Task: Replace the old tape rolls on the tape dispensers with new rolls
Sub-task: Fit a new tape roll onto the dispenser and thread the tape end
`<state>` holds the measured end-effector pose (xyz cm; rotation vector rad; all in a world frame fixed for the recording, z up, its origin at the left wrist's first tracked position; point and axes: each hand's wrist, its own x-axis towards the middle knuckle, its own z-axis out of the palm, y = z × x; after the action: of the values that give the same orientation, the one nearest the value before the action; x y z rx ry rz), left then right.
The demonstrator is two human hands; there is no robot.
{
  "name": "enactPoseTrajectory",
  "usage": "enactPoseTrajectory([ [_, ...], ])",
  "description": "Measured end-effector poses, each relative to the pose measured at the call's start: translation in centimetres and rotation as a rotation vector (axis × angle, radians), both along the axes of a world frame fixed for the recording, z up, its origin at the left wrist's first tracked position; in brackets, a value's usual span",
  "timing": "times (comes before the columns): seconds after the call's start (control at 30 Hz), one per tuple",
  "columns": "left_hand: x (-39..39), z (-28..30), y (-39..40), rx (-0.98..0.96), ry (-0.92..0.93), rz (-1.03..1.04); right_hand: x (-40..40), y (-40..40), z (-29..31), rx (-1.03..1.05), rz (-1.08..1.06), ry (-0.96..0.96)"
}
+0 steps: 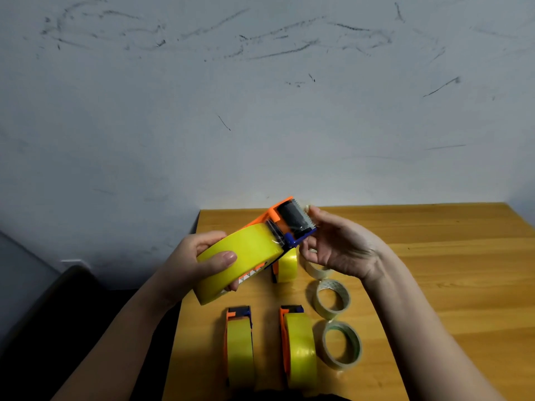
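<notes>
My left hand (202, 261) grips an orange tape dispenser (269, 227) loaded with a full yellow roll (246, 253), held tilted above the table. My right hand (341, 250) is at its black roller and toothed blade end (301, 218), fingertips pinching what looks like the clear tape end. On the table stand three more orange dispensers with yellow rolls: one behind the held one (286, 266), two at the front (239, 342) (298, 345). Three thin, nearly used clear rolls lie flat to the right (317, 269) (333, 299) (343, 345).
The wooden table (434, 270) runs to the right; its left edge falls off beside my left forearm, with a dark chair back (72, 285) beyond. A scuffed grey wall (260, 111) rises just behind the table.
</notes>
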<state>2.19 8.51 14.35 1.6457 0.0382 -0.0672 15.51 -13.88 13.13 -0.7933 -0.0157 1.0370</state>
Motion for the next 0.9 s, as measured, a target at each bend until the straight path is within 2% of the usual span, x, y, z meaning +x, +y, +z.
enactPoseTrajectory([
  [0.27,0.1,0.1,-0.1,-0.039,-0.016,-0.021,-0.3,0.6,-0.5,0.112,0.011,0.100],
  [0.5,0.1,0.3,-0.1,-0.016,-0.023,-0.016,-0.6,1.2,-1.1,0.113,0.084,0.034],
  [0.63,0.2,0.3,0.1,-0.006,-0.023,-0.014,-0.6,1.1,-0.7,0.040,0.083,-0.029],
  [0.9,0.3,0.2,0.1,0.011,-0.019,-0.028,-0.7,1.3,-0.8,-0.054,0.014,0.013],
])
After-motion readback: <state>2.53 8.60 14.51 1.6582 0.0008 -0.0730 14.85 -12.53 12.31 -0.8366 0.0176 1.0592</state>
